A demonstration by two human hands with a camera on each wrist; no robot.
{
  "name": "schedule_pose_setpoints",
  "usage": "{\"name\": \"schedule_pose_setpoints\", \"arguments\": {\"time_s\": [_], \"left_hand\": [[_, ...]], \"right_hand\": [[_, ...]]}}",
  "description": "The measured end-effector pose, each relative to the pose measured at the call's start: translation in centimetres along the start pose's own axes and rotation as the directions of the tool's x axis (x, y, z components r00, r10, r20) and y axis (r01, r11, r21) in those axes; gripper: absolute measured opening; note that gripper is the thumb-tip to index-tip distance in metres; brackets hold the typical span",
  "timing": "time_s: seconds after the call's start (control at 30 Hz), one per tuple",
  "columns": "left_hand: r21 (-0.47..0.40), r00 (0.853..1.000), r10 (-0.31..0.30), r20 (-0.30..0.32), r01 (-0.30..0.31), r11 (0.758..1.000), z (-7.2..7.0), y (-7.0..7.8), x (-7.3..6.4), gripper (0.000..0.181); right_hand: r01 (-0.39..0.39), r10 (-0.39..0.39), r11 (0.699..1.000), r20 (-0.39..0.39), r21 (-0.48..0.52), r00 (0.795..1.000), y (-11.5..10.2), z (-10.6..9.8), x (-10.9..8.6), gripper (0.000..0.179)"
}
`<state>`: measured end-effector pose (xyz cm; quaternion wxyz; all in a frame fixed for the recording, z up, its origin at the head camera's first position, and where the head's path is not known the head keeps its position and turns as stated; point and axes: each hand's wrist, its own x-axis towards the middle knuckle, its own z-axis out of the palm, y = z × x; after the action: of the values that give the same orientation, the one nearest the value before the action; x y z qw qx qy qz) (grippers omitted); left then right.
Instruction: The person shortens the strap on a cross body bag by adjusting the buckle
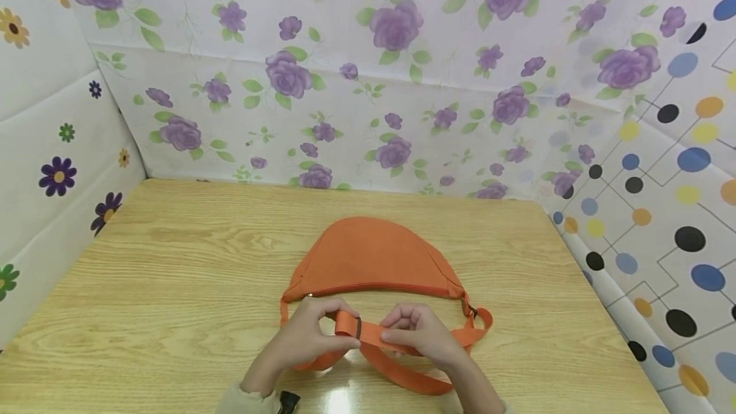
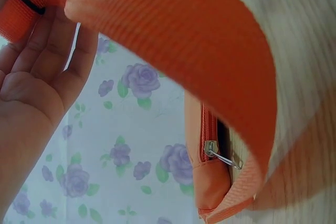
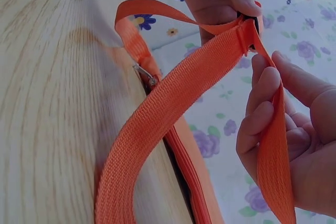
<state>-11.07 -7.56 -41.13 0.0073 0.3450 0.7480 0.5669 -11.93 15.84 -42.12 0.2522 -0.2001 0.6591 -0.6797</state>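
The left hand (image 1: 310, 332) pinches the orange webbing strap (image 1: 404, 381) at the dark slider buckle (image 1: 359, 328), thumb on the near side, fingers on the far side. The right hand (image 1: 422, 335) pinches the same strap just right of the slider buckle, between thumb and curled fingers; a length of webbing passes down across its palm side. A further strap loop curves on the near side of both grips.

The orange waist bag (image 1: 368, 254) lies on the wood-grain table (image 1: 172, 260), directly beyond both grips, with its zipper (image 1: 379, 286) edge facing them. The metal zipper pull (image 2: 211, 149) sits at the bag's left end, beyond the left grip. A dark strap clip (image 1: 473, 311) sits beyond and right of the right grip.
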Motion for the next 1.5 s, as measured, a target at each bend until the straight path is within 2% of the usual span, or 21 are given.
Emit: {"name": "schedule_pose_setpoints", "arguments": {"time_s": [0.2,0.53,0.7,1.07,1.27,1.4,1.5], "left_hand": [[-0.001,1.0,0.009,0.003,-0.009,1.0,0.0,0.0,-0.1,0.026],[-0.012,1.0,-0.021,0.011,0.021,1.0,0.1,-0.4,-0.1,0.027],[-0.019,1.0,-0.017,0.009,0.017,1.0,0.2,-0.4,0.0,0.026],[-0.044,0.999,-0.046,0.017,0.047,0.998,0.5,-0.3,0.2,0.025],[-0.047,0.999,-0.025,0.024,0.026,0.999,0.7,-0.2,0.4,0.025],[-0.018,1.0,-0.026,0.014,0.026,0.999,0.7,0.2,0.5,0.024],[-0.01,1.0,-0.018,0.007,0.018,1.0,0.6,1.2,0.7,0.024]], "right_hand": [[0.004,-0.004,1.0,0.002,0.004,1.0,0.1,-0.1,-0.2,0.022],[0.004,-0.004,1.0,-0.002,0.024,1.0,0.0,0.2,-0.1,0.02],[0.01,-0.01,1.0,-0.015,0.021,1.0,0.1,0.3,0.0,0.02],[-0.014,0.015,1.0,-0.064,0.02,0.998,-0.2,1.2,0.5,0.023],[-0.017,0.019,0.999,-0.077,0.029,0.997,-0.3,1.6,0.7,0.02],[-0.013,0.017,0.999,-0.075,0.048,0.997,-0.3,1.8,0.9,0.016],[-0.006,0.01,0.998,-0.066,0.063,0.998,-0.3,1.8,1.0,0.014]]}}
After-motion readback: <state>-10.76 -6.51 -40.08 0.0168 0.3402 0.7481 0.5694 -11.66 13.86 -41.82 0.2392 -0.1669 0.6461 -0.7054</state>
